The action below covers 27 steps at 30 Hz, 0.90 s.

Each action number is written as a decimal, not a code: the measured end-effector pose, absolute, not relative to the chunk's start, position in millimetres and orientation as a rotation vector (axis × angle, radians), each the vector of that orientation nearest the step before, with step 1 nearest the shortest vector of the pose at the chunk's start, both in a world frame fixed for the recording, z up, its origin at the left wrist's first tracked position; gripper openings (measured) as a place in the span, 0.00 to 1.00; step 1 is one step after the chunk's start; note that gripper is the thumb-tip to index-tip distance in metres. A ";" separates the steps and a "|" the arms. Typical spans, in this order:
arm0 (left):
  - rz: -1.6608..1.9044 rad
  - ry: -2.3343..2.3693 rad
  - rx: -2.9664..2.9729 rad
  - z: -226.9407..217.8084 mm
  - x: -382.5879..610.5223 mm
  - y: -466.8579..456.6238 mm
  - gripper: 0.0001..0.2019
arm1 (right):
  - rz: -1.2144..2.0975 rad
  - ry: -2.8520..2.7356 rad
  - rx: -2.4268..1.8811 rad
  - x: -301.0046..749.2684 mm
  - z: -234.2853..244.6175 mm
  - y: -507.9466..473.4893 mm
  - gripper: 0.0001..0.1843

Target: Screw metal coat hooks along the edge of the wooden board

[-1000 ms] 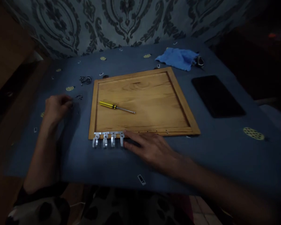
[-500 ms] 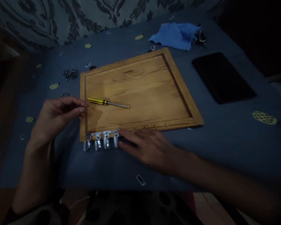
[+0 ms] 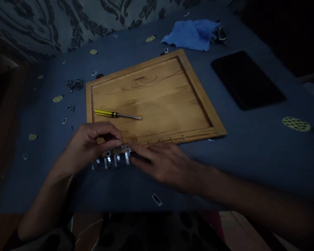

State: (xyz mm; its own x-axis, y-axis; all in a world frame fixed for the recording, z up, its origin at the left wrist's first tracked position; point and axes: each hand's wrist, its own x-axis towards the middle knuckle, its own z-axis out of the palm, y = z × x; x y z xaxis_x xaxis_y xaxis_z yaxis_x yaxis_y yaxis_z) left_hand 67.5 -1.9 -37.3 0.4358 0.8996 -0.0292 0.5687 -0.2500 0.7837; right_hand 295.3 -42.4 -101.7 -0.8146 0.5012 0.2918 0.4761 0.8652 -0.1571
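Observation:
A wooden panel [image 3: 151, 94] with a raised frame lies flat on the table. Along its near edge sits a row of several silver metal hooks [image 3: 117, 158], their curved ends hanging over the side. My right hand [image 3: 167, 165] holds the rightmost hook [image 3: 127, 157] against that edge between fingertips and thumb. Above the hooks' plates, my left hand [image 3: 94, 143] is closed in a pinch, its fingertips close to my right fingertips; what it pinches is too small to make out. A screwdriver [image 3: 115, 114] with a yellow and black handle rests on the panel.
Small screws [image 3: 71, 107] and a pile of metal hooks [image 3: 75, 84] lie left of the panel. A blue cloth [image 3: 191, 35] is at the back, and a dark flat tablet-like object [image 3: 248, 80] at the right. Small holes dot the panel's near edge.
My left hand has moved right and nearer, from the panel's left edge to above the hooks, still pinched. My right hand stays at the rightmost hook. The view has shifted slightly.

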 end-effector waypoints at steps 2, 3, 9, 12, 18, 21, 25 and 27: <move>0.549 1.208 1.924 -40.5 66.1 -1.5 0.01 | 0.121 -2.728 -0.736 295.5 -101.6 -42.4 0.10; 0.542 1.200 1.916 -42.0 65.1 -1.6 0.02 | 0.127 -2.728 -0.735 295.6 -101.8 -42.3 0.11; 0.453 1.169 1.915 -48.2 61.3 -3.8 0.02 | 0.136 -2.674 -0.710 295.6 -104.8 -42.7 0.11; 0.434 1.162 1.937 -49.4 61.3 -4.8 0.02 | 0.111 -2.665 -0.726 295.0 -106.2 -43.5 0.10; 0.373 1.115 2.016 -50.5 62.7 -3.8 0.01 | 0.092 -2.702 -0.747 295.4 -102.8 -43.6 0.11; 0.371 1.116 2.041 -50.7 64.3 -3.0 0.01 | 0.095 -2.729 -0.745 296.6 -99.7 -43.2 0.13; 0.382 1.117 2.057 -51.4 65.4 -3.1 0.01 | 0.107 -2.759 -0.734 297.4 -98.0 -43.0 0.14; 0.385 1.116 2.079 -51.6 65.6 -3.1 0.01 | 0.116 -2.765 -0.733 297.2 -97.9 -43.1 0.14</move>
